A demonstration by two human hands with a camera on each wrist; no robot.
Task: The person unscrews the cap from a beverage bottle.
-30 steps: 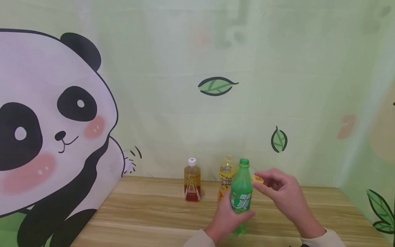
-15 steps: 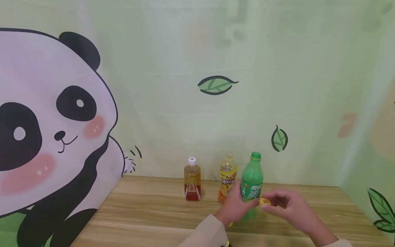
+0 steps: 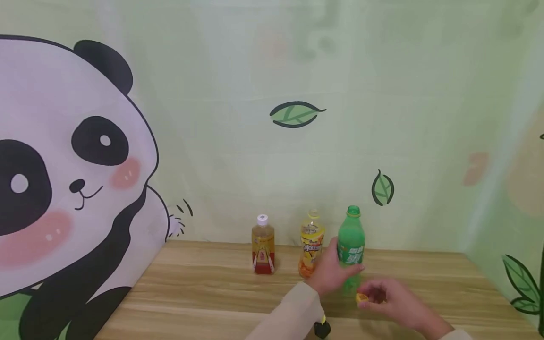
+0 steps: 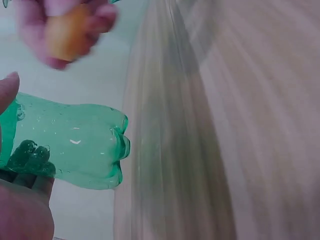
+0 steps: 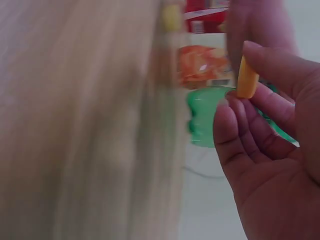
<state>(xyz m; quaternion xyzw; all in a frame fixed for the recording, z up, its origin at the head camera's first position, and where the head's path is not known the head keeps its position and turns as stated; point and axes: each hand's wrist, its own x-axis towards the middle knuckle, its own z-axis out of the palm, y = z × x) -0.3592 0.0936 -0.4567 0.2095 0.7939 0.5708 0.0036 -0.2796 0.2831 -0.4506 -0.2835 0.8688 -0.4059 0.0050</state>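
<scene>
My left hand point(image 3: 333, 269) grips a green plastic bottle point(image 3: 352, 231) round its label. The bottle stands upright, and its mouth has no cap. In the left wrist view, its clear green base point(image 4: 95, 145) is close over the table, with fingers visible through the plastic. My right hand point(image 3: 393, 300), low at the bottle's right, pinches a small yellow bottle cap point(image 5: 247, 80) between thumb and fingertips. Just left of the left hand stands an uncapped bottle of orange drink point(image 3: 311, 245) with a yellow label, partly hidden by that hand.
Farther left on the wooden table point(image 3: 204, 283) stands a white-capped bottle point(image 3: 263, 250) of reddish-brown drink. A small black object point(image 3: 322, 329) with a bit of yellow above it shows beside the left sleeve. A printed cloth wall point(image 3: 233, 165) rises behind the table.
My left hand has carried the green bottle rightward and away from me, beside the orange drink. My right hand has lowered with the yellow cap from the bottle's shoulder to near its base.
</scene>
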